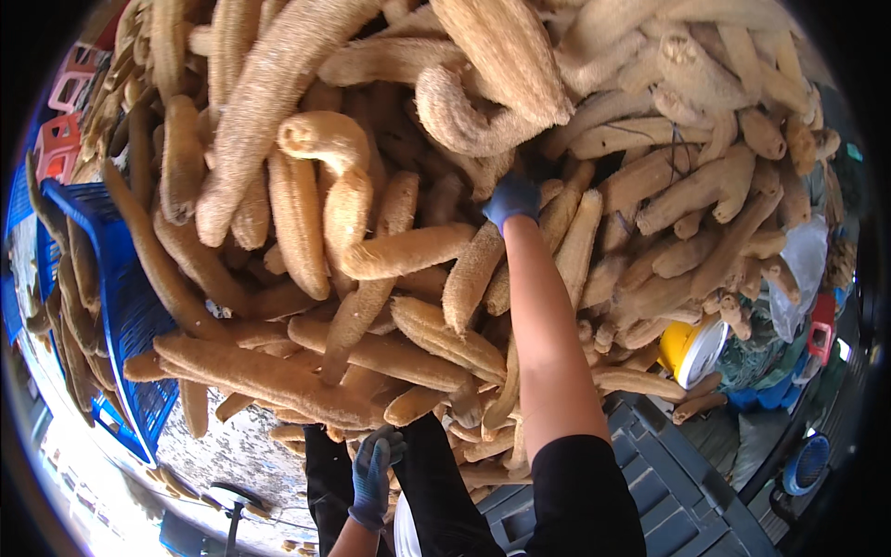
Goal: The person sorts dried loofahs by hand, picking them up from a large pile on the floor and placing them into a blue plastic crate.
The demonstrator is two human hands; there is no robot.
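Note:
A large heap of dried loofah gourds (452, 334) rises before me, tan and brown, some straight and some curled. My right hand (514, 198), in a blue glove, reaches deep into a dark gap in the heap. Its fingers are hidden, so any hold on a gourd cannot be made out. A thick loofah with a hooked end (480, 125) hangs just above that hand, and a short brown loofah (477, 278) lies left of the wrist. Low down, near my legs, my left hand (376, 470) is also blue-gloved, with fingers extended and nothing in it.
Left of the heap stands a blue plastic basket (125, 299) holding long gourds. Red plastic stools (59, 143) are behind it. At right are a yellow bucket with a white lid (692, 351), a clear plastic bag (800, 271) and a grey plastic crate or panel (661, 480).

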